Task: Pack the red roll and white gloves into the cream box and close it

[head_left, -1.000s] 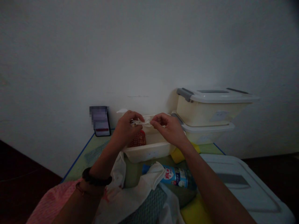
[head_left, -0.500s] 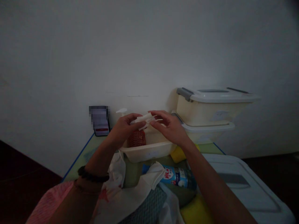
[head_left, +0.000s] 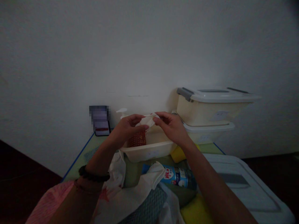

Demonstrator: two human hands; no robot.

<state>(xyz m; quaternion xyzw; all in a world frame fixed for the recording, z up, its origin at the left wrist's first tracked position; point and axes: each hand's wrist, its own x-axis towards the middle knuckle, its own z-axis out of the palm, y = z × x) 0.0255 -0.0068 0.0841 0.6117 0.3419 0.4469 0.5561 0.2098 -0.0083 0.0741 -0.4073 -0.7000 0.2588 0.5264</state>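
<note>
My left hand [head_left: 127, 129] and my right hand [head_left: 171, 126] meet above an open cream plastic bin [head_left: 151, 151] and pinch a small crumpled white piece of paper or cloth [head_left: 147, 119] between their fingertips. Both hands are closed on it. Inside the bin, below my left hand, stands a red patterned item [head_left: 137, 139]. A dark band circles my left wrist.
Two stacked lidded cream boxes [head_left: 210, 112] stand right of the bin against the wall. A blue-labelled bottle [head_left: 177, 177] lies nearer me among white cloths, a teal cloth and yellow sponges [head_left: 178, 154]. A large white lid [head_left: 243, 183] is at right, a phone [head_left: 101, 124] leans at back left.
Both hands stayed over the bin, working the white piece; it went from stretched out between them to bunched up at the fingertips, slightly higher.
</note>
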